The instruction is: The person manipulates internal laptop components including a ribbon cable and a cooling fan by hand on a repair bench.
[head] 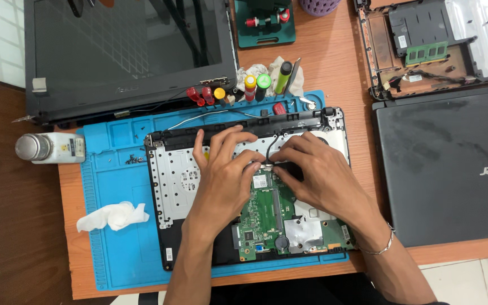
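Observation:
An opened laptop base [170, 186] lies on a blue work mat [120, 243], its green circuit board [264, 217] exposed. My left hand [224, 175] rests on the silver inner plate with fingers spread, fingertips near the hinge edge. My right hand [317, 172] pinches a thin black cable [269, 148] just above the small wireless card [261, 181]. Both hands meet over the middle of the base, hiding part of the board.
A detached laptop screen [125, 51] leans at the back left. A white bottle [52, 148] lies left of the mat, a crumpled tissue [114, 216] on it. Several screwdrivers [249, 87] sit behind the base. A closed black laptop [444, 169] and another dismantled one [425, 45] are at right.

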